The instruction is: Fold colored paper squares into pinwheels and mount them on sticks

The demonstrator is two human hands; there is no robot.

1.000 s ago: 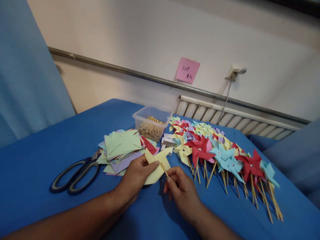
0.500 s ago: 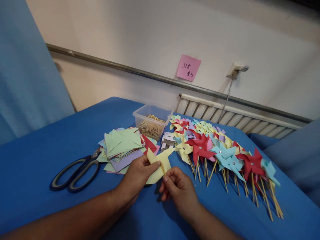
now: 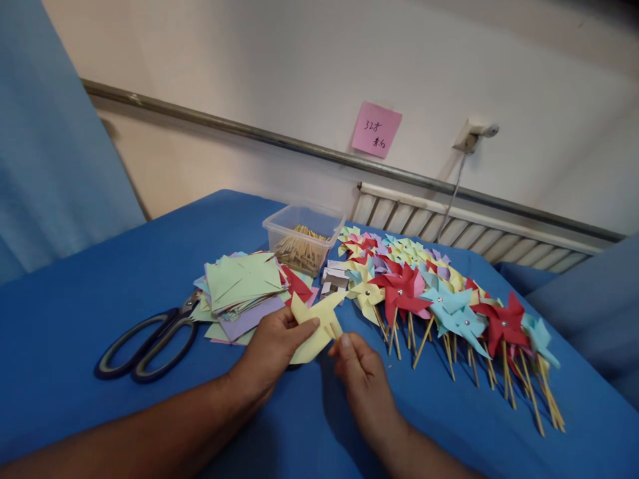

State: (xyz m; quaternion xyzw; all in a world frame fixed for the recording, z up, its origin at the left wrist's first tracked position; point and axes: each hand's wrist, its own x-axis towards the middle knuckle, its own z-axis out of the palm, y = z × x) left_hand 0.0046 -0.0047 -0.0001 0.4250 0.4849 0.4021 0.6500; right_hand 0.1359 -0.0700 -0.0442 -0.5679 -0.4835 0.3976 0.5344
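My left hand (image 3: 272,349) is closed on a yellow paper pinwheel (image 3: 312,344), its thumb pressed on the paper near the middle. At the pinwheel's right edge, my right hand (image 3: 367,382) pinches the lower end of a short thin wooden stick (image 3: 331,330), which lies against the paper. Whether the stick is fixed to the pinwheel, I cannot tell. Just beyond my left hand lies a pile of cut coloured paper squares (image 3: 243,281), light green on top. A clear plastic box (image 3: 282,229) behind it holds many wooden sticks (image 3: 302,247).
Large dark-handled scissors (image 3: 150,342) lie left of the paper pile. Several finished pinwheels (image 3: 402,293) on sticks spread across the right side of the blue-covered table (image 3: 64,332). A small open carton (image 3: 333,279) stands before the box. A radiator (image 3: 399,211) is behind.
My right hand has shifted slightly right and turned, still pinching the stick, whose angle against the paper has changed. My left hand keeps its hold on the pinwheel.
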